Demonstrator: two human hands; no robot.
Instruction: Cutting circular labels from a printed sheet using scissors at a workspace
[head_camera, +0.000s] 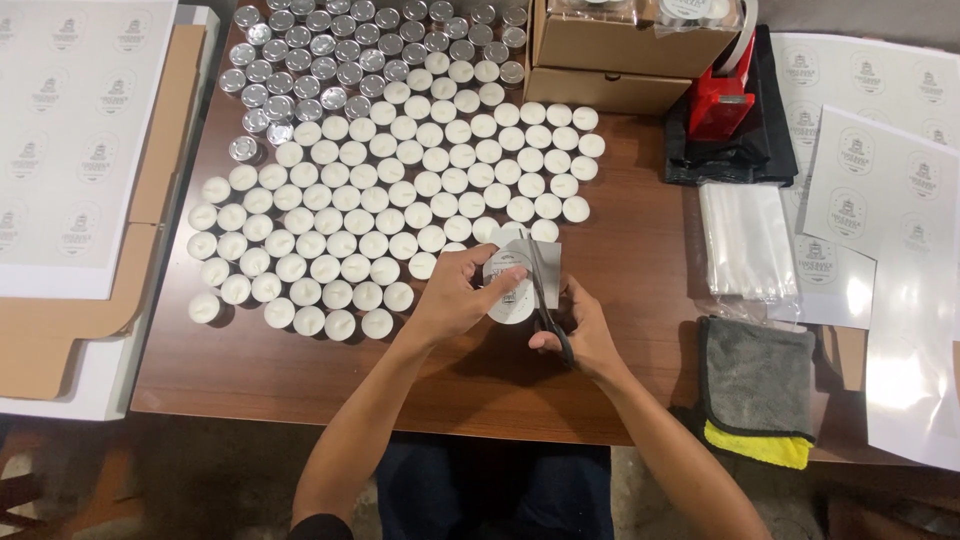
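Your forearms come up from six o'clock and meet just below the middle of the surface (640, 260), a brown wood-grain top. Your left hand (455, 295) is closed around a round white sticker (508, 285) with a grey scrap of backing paper still joined at its upper right; the fingers pinch its left edge and hold it flat towards you. Your right hand (585, 335) is wrapped around the dark loops of the scissors (545, 290), whose slim metal blades run up across the sticker towards twelve o'clock.

By the look of it, you are midway through trimming the sticker to its circle. The next cut seems to call for a slight turn of the paper with your left hand, so the blades can follow the curve, and for keeping your left fingertips away from the edge.

At ten to twelve o'clock, small white wax tealights (400, 200) stand in close rows, smooth-topped and matte. Beyond them at eleven, shiny metal cups (330, 60) crowd together. Cardboard boxes (610, 60) sit at one o'clock beside a red tape dispenser (720, 100). At three lie clear plastic sleeves (745, 240) and glossy label sheets (870, 190); at four, a folded grey and yellow cloth (755, 385), soft and napped. More label sheets (70, 130) lie at nine on flat cardboard.
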